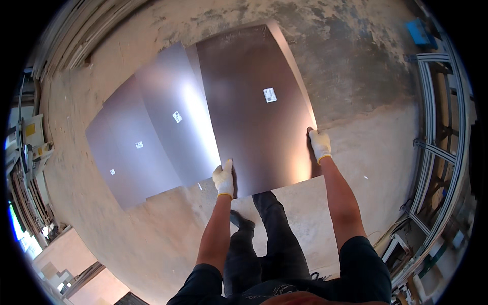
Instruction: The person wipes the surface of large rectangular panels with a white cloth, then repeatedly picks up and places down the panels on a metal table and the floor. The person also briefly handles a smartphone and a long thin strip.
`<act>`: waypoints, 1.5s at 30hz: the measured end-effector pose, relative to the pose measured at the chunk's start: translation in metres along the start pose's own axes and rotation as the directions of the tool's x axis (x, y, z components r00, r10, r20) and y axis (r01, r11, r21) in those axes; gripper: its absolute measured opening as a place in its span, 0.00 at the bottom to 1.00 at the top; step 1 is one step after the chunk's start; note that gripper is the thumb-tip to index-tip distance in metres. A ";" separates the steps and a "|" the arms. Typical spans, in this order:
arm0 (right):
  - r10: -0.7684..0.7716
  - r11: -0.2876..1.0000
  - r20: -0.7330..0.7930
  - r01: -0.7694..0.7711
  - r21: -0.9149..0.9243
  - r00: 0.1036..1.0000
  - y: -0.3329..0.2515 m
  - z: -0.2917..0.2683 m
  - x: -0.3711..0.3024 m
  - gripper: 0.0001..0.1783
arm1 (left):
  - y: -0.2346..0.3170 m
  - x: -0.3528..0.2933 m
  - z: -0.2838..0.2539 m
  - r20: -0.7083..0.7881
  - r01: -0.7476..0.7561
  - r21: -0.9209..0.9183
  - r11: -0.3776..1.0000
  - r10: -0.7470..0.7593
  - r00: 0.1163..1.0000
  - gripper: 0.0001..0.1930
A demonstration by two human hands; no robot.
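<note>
A large, brownish, shiny sheet (244, 134) with a small white label (269, 95) is held up in front of me by its two side edges. My left hand (222, 178), in a white glove with a yellow cuff, grips its left edge near the lower corner. On the opposite edge, a bit higher, my right hand (320, 144) in a matching glove is closed. Several similar sheets overlap to the left, among them a glossy one (175, 134) and a duller one (117, 157), each bearing a small white label. The fingers under the held sheet are hidden.
Concrete floor (356, 137) with dark stains surrounds the sheets. A metal frame rack (432, 147) runs along the right, with a blue object (419, 33) beyond it. Long strips (76, 40) lie at the far left; boards (68, 251) stand at the lower left.
</note>
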State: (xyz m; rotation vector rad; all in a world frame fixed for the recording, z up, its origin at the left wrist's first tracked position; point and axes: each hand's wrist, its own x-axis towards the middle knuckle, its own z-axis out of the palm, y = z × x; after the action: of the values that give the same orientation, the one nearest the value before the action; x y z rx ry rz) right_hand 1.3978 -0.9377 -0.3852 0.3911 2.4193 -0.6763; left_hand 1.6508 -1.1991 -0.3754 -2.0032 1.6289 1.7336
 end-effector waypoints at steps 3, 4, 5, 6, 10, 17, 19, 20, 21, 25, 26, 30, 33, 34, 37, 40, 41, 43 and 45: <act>-0.012 1.000 -0.003 0.012 0.015 1.000 0.004 0.010 0.037 0.30 | -0.012 0.023 0.026 -0.011 -0.018 0.211 0.977 0.021 1.000 0.30; -0.013 1.000 0.052 0.012 0.020 0.999 -0.001 0.012 0.050 0.29 | -0.021 0.034 0.031 -0.015 -0.031 0.245 0.969 0.035 0.999 0.31; -0.007 1.000 0.032 0.007 0.001 0.999 0.011 0.015 0.065 0.29 | -0.013 0.031 0.043 -0.017 -0.049 0.329 0.943 0.058 0.998 0.33; -0.023 1.000 0.021 0.023 -0.014 1.000 0.013 0.017 0.079 0.29 | -0.011 0.037 0.052 0.004 -0.039 0.375 0.926 0.041 0.999 0.35; -0.070 0.995 0.054 0.074 -0.064 0.996 0.010 0.027 0.119 0.28 | -0.010 0.064 0.072 0.038 0.023 0.385 0.923 -0.041 0.998 0.36; 0.040 0.625 0.452 0.331 -0.707 0.891 0.019 0.053 0.127 0.28 | -0.035 0.075 0.047 0.116 0.004 0.835 0.550 -0.183 0.976 0.36; 0.145 0.563 0.632 0.462 -0.685 0.761 0.090 0.063 0.127 0.29 | -0.050 0.064 0.042 0.103 0.006 0.831 0.556 -0.165 0.981 0.35; -0.050 0.529 0.656 0.577 -0.622 0.753 0.133 0.077 0.111 0.32 | -0.075 0.068 0.024 0.089 -0.002 0.820 0.572 -0.125 0.988 0.34; -0.091 0.669 0.779 0.618 -0.413 0.620 0.151 0.086 0.093 0.30 | -0.117 0.091 -0.002 0.226 -0.155 0.849 0.504 -0.081 0.971 0.34; -0.147 0.907 0.976 0.415 0.067 0.163 0.230 0.118 -0.015 0.22 | -0.116 0.055 -0.035 0.229 -0.057 0.812 0.581 -0.227 0.947 0.31; -0.154 0.797 0.975 0.604 0.028 0.159 0.215 0.114 -0.048 0.19 | -0.132 0.050 -0.059 0.209 -0.023 0.776 0.630 -0.222 0.952 0.29; -0.085 0.727 0.952 0.671 -0.143 0.296 0.210 0.061 -0.143 0.14 | -0.172 0.018 -0.099 0.221 0.116 0.490 0.864 -0.252 0.942 0.19; -0.084 0.781 0.906 0.592 -0.199 0.415 0.243 0.012 -0.173 0.13 | -0.157 -0.042 -0.089 0.283 0.188 0.245 0.951 -0.256 0.924 0.13; -0.123 0.776 0.890 0.601 -0.190 0.440 0.255 -0.002 -0.182 0.13 | -0.154 -0.063 -0.085 0.302 0.199 0.172 0.965 -0.244 0.922 0.11; -0.163 0.760 0.866 0.620 -0.195 0.472 0.312 -0.055 -0.195 0.14 | -0.159 -0.124 -0.068 0.343 0.107 0.168 0.980 -0.160 0.926 0.12; -0.138 0.802 0.825 0.550 -0.231 0.548 0.377 -0.099 -0.225 0.16 | -0.185 -0.191 -0.069 0.337 -0.128 0.327 0.936 0.011 0.941 0.15; -0.219 0.701 0.822 0.671 -0.242 0.525 0.417 -0.109 -0.232 0.17 | -0.193 -0.212 -0.068 0.353 -0.215 0.393 0.894 0.069 0.933 0.16; -0.228 0.563 0.856 0.780 -0.273 0.463 0.474 -0.128 -0.257 0.20 | -0.226 -0.256 -0.082 0.364 -0.308 0.547 0.778 0.110 0.925 0.20; -0.133 0.621 0.859 0.717 -0.317 0.495 0.497 -0.161 -0.291 0.22 | -0.249 -0.296 -0.096 0.393 -0.315 0.760 0.568 -0.017 0.919 0.19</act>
State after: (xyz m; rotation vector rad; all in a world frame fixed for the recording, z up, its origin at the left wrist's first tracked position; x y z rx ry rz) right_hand 1.7589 -0.4719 -0.2820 -0.7779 1.6730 -0.0722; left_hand 1.9409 -0.9505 -0.2617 -1.0455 1.9666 0.9359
